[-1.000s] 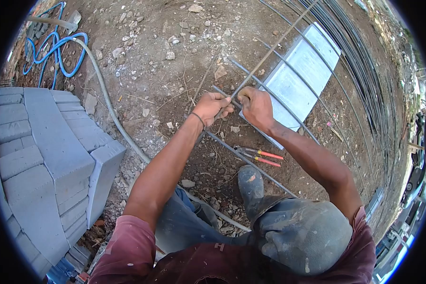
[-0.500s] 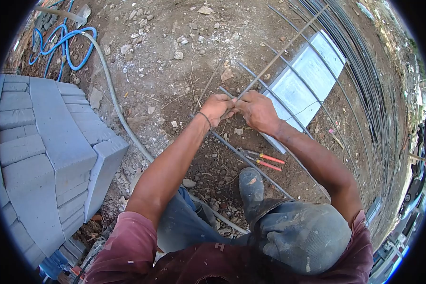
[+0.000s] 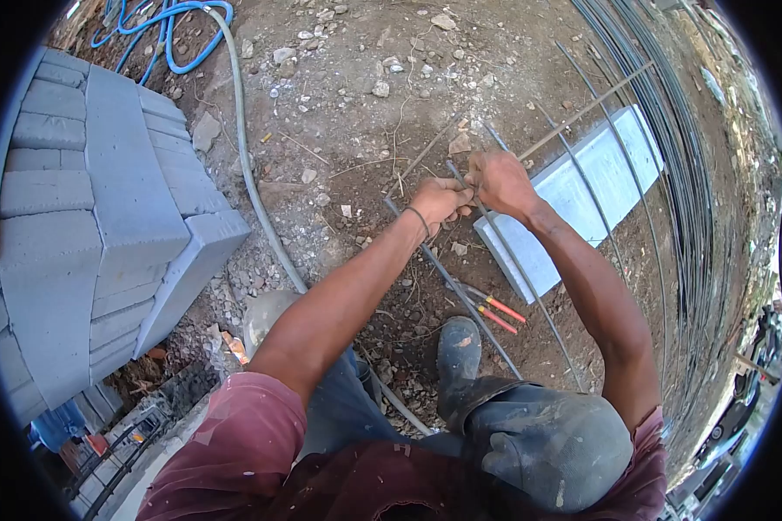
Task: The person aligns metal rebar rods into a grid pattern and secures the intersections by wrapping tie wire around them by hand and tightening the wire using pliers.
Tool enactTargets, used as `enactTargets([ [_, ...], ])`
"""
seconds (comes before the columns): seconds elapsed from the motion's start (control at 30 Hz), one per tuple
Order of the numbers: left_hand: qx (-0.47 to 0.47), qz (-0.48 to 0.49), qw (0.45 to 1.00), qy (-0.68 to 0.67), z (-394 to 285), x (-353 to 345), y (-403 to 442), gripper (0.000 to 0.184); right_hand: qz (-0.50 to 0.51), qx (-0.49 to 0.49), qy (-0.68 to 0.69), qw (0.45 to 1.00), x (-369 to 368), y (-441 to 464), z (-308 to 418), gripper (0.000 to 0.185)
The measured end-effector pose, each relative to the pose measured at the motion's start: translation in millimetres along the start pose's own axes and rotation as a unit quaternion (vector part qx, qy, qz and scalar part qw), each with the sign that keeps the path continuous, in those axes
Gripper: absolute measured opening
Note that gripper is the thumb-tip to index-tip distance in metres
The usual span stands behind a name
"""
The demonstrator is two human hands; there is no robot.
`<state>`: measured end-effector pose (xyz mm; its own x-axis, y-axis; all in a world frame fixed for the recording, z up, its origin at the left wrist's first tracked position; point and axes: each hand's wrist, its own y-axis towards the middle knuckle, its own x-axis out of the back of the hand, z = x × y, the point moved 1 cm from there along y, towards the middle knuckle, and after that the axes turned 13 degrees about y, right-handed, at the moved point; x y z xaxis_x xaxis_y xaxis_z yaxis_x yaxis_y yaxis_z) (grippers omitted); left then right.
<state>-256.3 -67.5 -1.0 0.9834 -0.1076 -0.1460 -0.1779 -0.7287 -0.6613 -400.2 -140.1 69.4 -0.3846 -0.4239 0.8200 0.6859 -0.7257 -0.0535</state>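
My left hand [image 3: 440,201] and my right hand [image 3: 500,180] meet at a spot where thin metal bars cross. The fingers of both are closed in a pinch; what lies between them is too small to make out. One long bar [image 3: 585,108] runs from behind my right hand to the upper right, across several others. Another bar [image 3: 530,279] passes under my hands toward my knee, beside a third bar [image 3: 478,318]. Pliers with red handles [image 3: 502,317] lie on the soil below the hands. A pale slab [image 3: 601,186] lies under the bars, right of my right hand.
Grey blocks [image 3: 135,148] are stacked at the left. A grey hose [image 3: 250,174] curves past them, with blue hose [image 3: 182,65] at the upper left. Long dark bars [image 3: 682,130] lie bundled at the right. My boot [image 3: 459,347] is below the pliers.
The view has turned, so the slab and bars appear farther right and lower. Both hands stay close together, and my right hand now sits slightly higher over the bars.
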Motion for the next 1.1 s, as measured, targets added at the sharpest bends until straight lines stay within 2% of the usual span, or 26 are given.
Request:
enactTargets([
  [0.03,-0.003,0.0,1.0,-0.006,0,1,0,0.012,0.02,-0.076,0.058,0.995,-1,1,-5,0.024],
  [0.13,-0.014,0.025,0.999,0.022,-1,0,0,0.012,0.0,-0.081,0.054,0.995,0,-6,2,0.019],
  [0.23,-0.02,0.009,1.0,0.009,-2,2,-3,0.013,-0.007,-0.057,0.051,0.997,1,-14,11,0.013],
  [0.33,-0.015,0.018,1.0,0.015,-4,4,-7,0.014,-0.028,-0.073,0.094,0.993,-1,-21,15,0.012],
  [0.4,-0.005,0.028,1.0,-0.008,-7,4,-8,0.016,-0.088,-0.012,0.118,0.989,2,-27,21,0.011],
  [0.43,-0.005,0.031,0.999,-0.008,-8,4,-8,0.016,-0.088,-0.013,0.116,0.989,1,-31,24,0.011],
  [0.5,0.005,0.035,0.999,-0.007,-9,5,-9,0.016,-0.2,-0.023,0.063,0.977,-3,-41,27,0.013],
  [0.63,0.022,0.055,0.998,-0.024,-11,7,-10,0.016,-0.169,-0.058,0.138,0.974,-4,-43,13,0.015],
  [0.7,0.032,0.063,0.997,-0.042,-10,8,-10,0.02,-0.143,0.013,0.127,0.981,-2,-40,10,0.014],
  [0.73,0.032,0.064,0.997,-0.04,-10,8,-10,0.02,-0.145,0.011,0.127,0.981,-1,-41,10,0.014],
  [0.8,0.04,0.067,0.996,-0.052,-11,9,-11,0.022,-0.082,-0.043,0.158,0.983,2,-42,11,0.012],
  [1.0,0.048,0.103,0.989,-0.096,-11,12,-11,0.028,-0.09,-0.006,0.117,0.989,2,-38,19,0.012],
  [1.1,0.044,0.097,0.991,-0.08,-7,12,-7,0.03,-0.052,-0.044,0.092,0.993,8,-20,4,0.013],
])
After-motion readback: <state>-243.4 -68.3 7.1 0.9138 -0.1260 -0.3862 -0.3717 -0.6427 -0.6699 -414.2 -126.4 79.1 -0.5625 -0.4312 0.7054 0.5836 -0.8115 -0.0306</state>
